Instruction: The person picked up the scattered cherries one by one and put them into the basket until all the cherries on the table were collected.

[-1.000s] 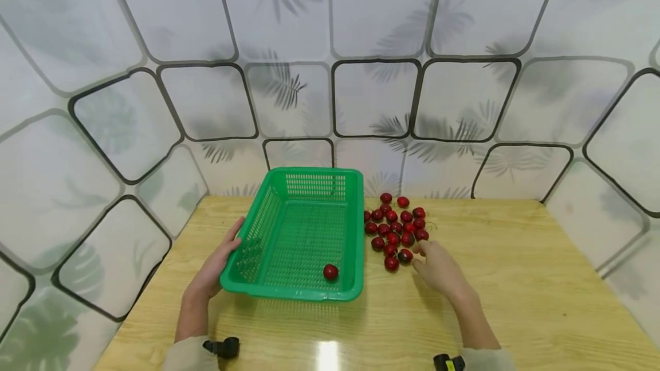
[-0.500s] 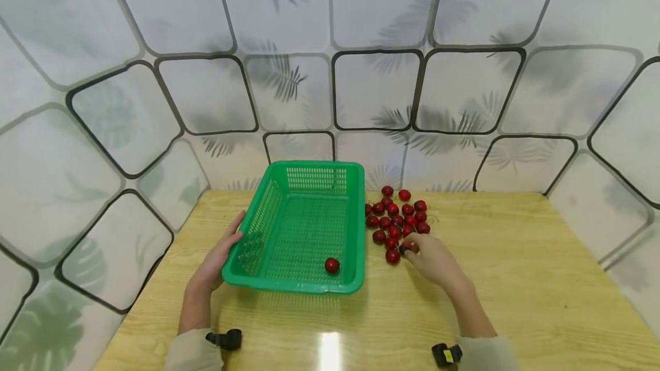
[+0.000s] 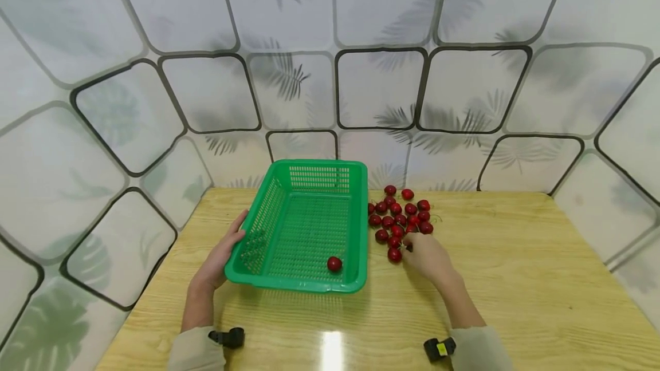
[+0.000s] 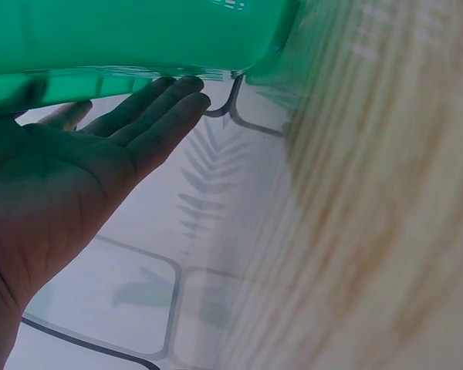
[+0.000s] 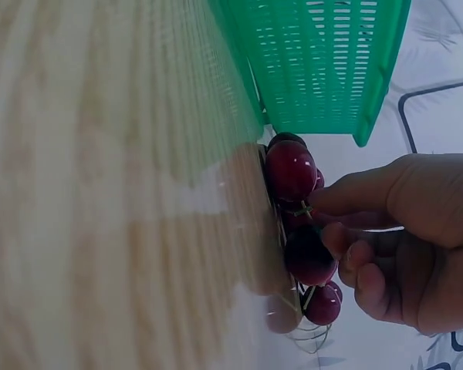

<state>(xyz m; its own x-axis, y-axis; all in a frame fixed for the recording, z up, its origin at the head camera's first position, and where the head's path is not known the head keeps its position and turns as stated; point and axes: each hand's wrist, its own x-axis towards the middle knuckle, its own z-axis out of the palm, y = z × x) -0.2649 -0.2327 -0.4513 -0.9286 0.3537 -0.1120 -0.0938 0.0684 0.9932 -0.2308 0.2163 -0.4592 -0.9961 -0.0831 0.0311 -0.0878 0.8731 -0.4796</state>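
Observation:
My left hand [image 3: 219, 259] lies against the left side of a green plastic basket [image 3: 296, 286]. In the left wrist view its fingers [image 4: 166, 131] are fairly straight beneath the basket's rim. A single dark red cherry [image 3: 334, 264] sits inside, near the basket's front right corner. To the right of the basket, my right hand [image 3: 429, 256] is at the front of a cluster of cherries [image 3: 396, 209]. Thumb and fingers are bent at a dark cherry [image 5: 309, 258] and a green stem, seemingly pinching there; the exact contact is partly hidden. Another cherry [image 3: 394, 255] lies just left of the fingertips.
The basket and cherries stand on a light wooden table [image 3: 515, 279]. A patterned wall [image 3: 378, 87] rises behind the table's back edge and along its sides. The basket's right wall is close beside the leftmost cherries.
My right hand has moved slightly left and closed in on the dark cherry at the front of the cluster, now covering it in the head view. The left hand stays at the basket.

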